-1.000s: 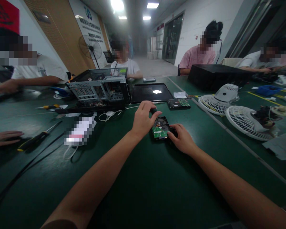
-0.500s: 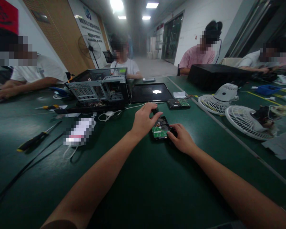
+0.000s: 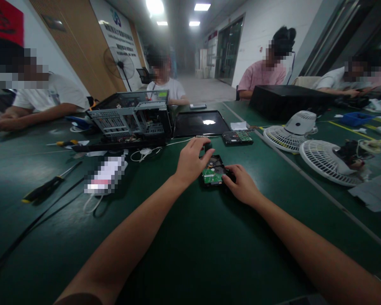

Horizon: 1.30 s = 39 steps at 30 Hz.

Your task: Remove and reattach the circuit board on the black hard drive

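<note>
A hard drive (image 3: 213, 171) lies on the green table in front of me, its green circuit board facing up. My left hand (image 3: 192, 160) is over the drive's far left side, thumb and fingers closed round a short dark handle, apparently that of a screwdriver (image 3: 208, 147). The tool's lower end is hidden or too small to make out. At the drive's right edge, my right hand (image 3: 242, 183) grips its side, with the thumb at the near right corner and the fingers along the side.
An opened computer case (image 3: 127, 120) stands at the back left, beside a dark panel (image 3: 200, 123). Another hard drive (image 3: 237, 138) lies beyond mine. Left are a screwdriver (image 3: 44, 188) and a phone (image 3: 106, 173); right, white fan parts (image 3: 327, 163). Several people sit around the table.
My left thumb and fingers have shifted slightly around the dark handle. The drive and my right hand have stayed in place.
</note>
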### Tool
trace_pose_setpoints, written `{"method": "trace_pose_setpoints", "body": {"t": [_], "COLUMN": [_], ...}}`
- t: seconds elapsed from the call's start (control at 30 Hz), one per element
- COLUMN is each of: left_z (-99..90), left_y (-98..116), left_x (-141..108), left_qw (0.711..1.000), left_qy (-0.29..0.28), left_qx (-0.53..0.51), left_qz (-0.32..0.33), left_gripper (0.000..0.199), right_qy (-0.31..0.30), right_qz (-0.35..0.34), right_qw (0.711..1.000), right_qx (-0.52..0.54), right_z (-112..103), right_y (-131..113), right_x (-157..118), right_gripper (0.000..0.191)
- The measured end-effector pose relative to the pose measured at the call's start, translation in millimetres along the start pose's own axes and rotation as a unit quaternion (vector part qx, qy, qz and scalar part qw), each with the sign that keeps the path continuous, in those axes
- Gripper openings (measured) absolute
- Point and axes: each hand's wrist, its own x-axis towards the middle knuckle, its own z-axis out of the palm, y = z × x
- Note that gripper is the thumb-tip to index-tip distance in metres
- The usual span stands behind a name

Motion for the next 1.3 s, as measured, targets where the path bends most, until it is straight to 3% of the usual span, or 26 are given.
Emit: {"method": "trace_pose_setpoints", "body": {"t": [0.13, 0.3, 0.77, 1.03, 1.3], "left_z": [1.3, 2.1, 0.7, -0.6, 2.9], "left_y": [-1.2, -0.7, 1.0, -0.3, -5.4], "left_x": [0.0, -0.5, -0.5, -0.3, -1.5], "left_qw": [1.0, 1.0, 1.0, 1.0, 0.999], "left_qy": [0.001, 0.004, 0.007, 0.016, 0.022], "left_qx": [-0.024, -0.003, 0.014, 0.016, -0.011], "left_qz": [-0.005, -0.012, 0.0, -0.011, -0.036], "left_gripper": [0.034, 0.025, 0.029, 0.017, 0.034], "right_qy": [-0.003, -0.001, -0.002, -0.001, 0.002], "right_qz": [0.005, 0.0, 0.002, 0.001, -0.002], "right_qw": [1.0, 1.0, 1.0, 1.0, 1.0], "right_qx": [0.002, 0.002, -0.003, -0.004, 0.002], "right_z": [0.3, 0.0, -0.1, -0.6, -0.3], "right_y": [1.0, 0.8, 0.6, -1.4, -1.2], "right_x": [0.2, -0.2, 0.2, 0.0, 0.4], "right_gripper": [0.041, 0.04, 0.04, 0.039, 0.038]}}
